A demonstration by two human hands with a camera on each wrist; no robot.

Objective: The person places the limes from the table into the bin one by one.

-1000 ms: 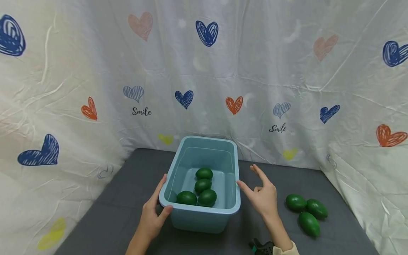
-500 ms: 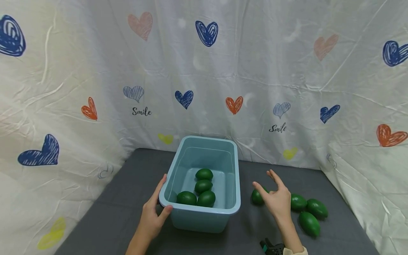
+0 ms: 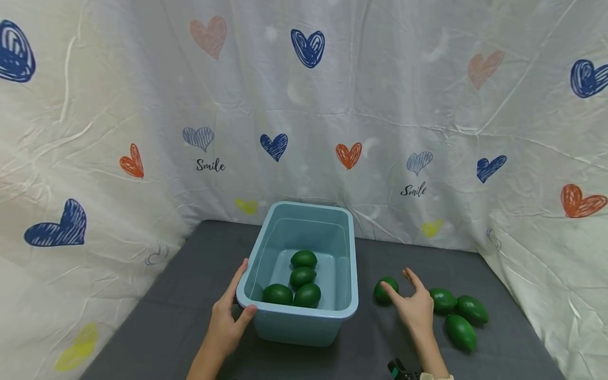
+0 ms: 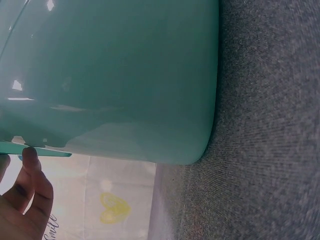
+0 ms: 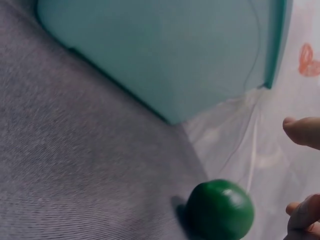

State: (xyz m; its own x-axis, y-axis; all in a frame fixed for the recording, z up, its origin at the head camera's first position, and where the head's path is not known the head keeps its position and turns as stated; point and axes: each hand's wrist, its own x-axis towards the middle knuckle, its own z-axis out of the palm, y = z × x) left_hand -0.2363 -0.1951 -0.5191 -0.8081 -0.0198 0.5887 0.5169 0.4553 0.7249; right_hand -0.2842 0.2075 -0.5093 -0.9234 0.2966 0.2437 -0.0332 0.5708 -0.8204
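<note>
On the bench, the lone green fruit is set between the blue tub and the right hand, just left of that hand and slightly to its far side. The right grip is spread with nothing grasped, and a gap beside the fruit is shown from the right wrist; the fruit's long axis cannot be told. By the left hand, farther from the fruit, the tub's near left corner is gripped.
</note>
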